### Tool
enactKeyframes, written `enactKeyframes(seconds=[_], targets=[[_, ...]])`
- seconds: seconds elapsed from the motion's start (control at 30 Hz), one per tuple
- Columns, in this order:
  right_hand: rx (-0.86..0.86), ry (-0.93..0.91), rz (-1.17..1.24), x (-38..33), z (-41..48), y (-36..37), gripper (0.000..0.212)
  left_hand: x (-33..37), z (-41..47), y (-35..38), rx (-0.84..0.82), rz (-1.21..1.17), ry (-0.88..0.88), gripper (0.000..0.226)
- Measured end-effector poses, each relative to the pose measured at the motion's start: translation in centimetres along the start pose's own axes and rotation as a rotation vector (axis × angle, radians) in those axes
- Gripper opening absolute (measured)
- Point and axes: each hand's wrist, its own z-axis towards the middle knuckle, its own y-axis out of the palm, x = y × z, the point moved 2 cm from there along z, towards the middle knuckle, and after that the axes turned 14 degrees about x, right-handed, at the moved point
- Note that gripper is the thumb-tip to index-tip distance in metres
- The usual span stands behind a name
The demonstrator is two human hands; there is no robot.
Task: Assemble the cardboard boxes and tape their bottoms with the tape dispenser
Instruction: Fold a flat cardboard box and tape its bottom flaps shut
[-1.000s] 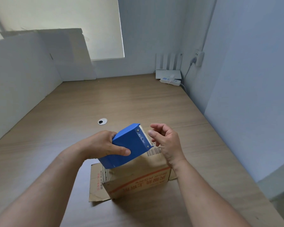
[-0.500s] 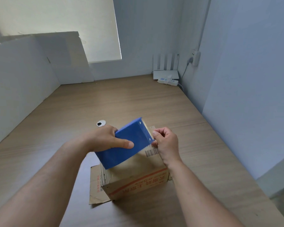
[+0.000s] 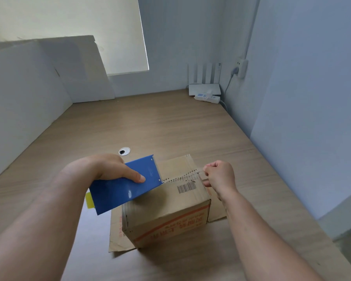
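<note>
Clear tape spans dispenser to right hand.

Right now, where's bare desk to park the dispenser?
Free: desk between the grommet and router; also the strip left of the cardboard box. Crowded: the box top, where both hands stretch tape.

Left hand holds the blue tape dispenser; right hand pinches clear tape (stretched taut) above the cardboard box.

Wooden table (cardboard box, router)
</note>
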Motion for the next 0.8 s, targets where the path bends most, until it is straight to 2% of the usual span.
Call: enactKeyframes(seconds=[0.27,0.47,0.5,0.53,0.57,0.67,0.7,0.77,0.8], targets=[[-0.039,0.074,0.055,1.2,0.7,0.7,0.012,1.3,0.4,0.3,-0.037,0.019,-0.024,0.046],[-0.239,0.347,0.134,2.1,0.1,1.3,0.007,1.2,0.3,0.5,-0.053,0.019,-0.032,0.049],[-0.262,0.367,0.119,2.2,0.1,1.2,0.012,1.1,0.4,0.5,-0.051,0.02,-0.031,0.049],[-0.268,0.368,0.072,2.7,0.3,1.2,0.027,1.0,0.4,0.5,-0.051,0.019,-0.031,0.049],[-0.236,0.344,0.013,3.1,0.3,1.0,0.038,1.0,0.4,0.6,-0.054,0.015,-0.03,0.048],[-0.021,0.086,-0.125,3.1,0.0,0.9,0.025,0.8,0.3,0.6,-0.063,-0.002,-0.022,0.048],[0.014,-0.004,-0.163,2.7,-0.2,1.0,0.034,0.8,0.3,0.5,-0.063,-0.009,-0.017,0.048],[-0.005,-0.116,-0.275,1.3,-1.1,1.6,0.05,0.7,0.3,0.5,-0.061,-0.014,-0.008,0.047],[-0.026,-0.154,-0.351,0.7,-1.6,2.0,0.051,0.7,0.3,0.5,-0.063,-0.014,-0.004,0.047]])
